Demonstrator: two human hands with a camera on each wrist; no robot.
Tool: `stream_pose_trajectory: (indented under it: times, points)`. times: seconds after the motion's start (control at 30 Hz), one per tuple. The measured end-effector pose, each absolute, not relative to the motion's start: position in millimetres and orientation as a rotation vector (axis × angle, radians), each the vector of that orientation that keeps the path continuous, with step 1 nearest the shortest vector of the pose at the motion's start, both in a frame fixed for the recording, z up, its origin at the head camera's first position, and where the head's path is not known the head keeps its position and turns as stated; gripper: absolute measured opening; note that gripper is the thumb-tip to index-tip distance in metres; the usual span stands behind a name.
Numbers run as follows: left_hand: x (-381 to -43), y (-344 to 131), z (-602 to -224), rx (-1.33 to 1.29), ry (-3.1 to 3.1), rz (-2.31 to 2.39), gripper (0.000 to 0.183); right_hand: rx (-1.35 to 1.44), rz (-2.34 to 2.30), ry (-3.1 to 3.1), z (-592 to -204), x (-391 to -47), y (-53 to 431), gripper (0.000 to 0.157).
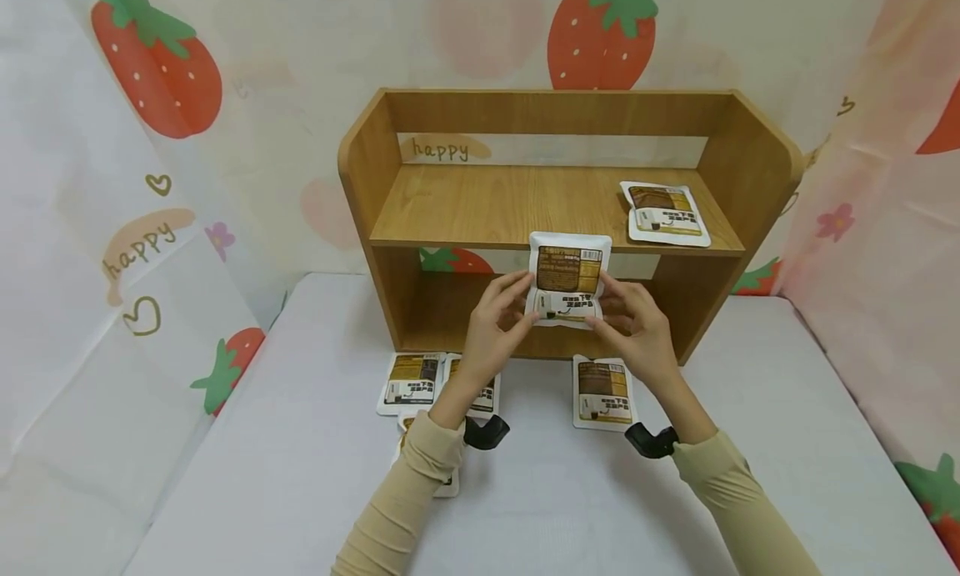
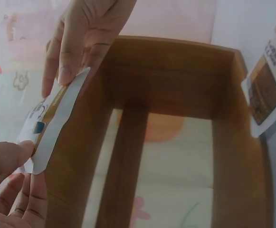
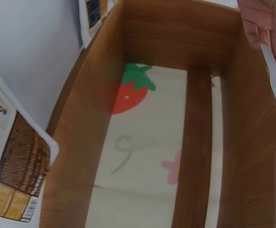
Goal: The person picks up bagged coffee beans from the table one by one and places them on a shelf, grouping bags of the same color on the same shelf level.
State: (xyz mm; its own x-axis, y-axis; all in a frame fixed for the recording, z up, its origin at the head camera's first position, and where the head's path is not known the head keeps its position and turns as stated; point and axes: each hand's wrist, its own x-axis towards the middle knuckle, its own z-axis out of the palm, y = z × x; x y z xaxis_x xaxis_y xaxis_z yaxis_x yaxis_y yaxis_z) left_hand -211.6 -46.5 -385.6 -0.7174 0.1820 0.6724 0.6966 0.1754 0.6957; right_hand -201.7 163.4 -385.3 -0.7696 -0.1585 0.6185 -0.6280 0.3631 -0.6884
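Both hands hold one white-edged flat food pouch upright in front of the wooden shelf, level with the edge of its upper board. My left hand pinches the pouch's left side between thumb and fingers, and my right hand pinches its right side. The brown and white printed back faces the head camera. In the left wrist view the pouch is seen nearly edge-on; the right wrist view shows only a sliver of it. A similar pouch lies on the upper board's right end.
The two-tier wooden shelf stands on a white-covered table. Left of centre, several matching pouches lie before it, partly hidden by my left arm. Another pouch lies near the shelf's front, left of my right wrist.
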Motion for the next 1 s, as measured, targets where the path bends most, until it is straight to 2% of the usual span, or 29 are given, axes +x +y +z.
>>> stream_pose_trajectory:
  times: [0.57,0.8,1.0]
  points:
    - [-215,-53,-350,-0.803,-2.058,-1.606,0.048,0.661,1.330,-2.144,-354,-203,153,0.049]
    - [-242,-52,-356,-0.767,-2.036,-1.611,0.045,0.693,1.309,-2.171,-336,-205,153,0.052]
    - [-250,-49,-347,-0.722,-2.056,-1.608,0.042,0.707,1.295,-2.183,-326,-209,152,0.052]
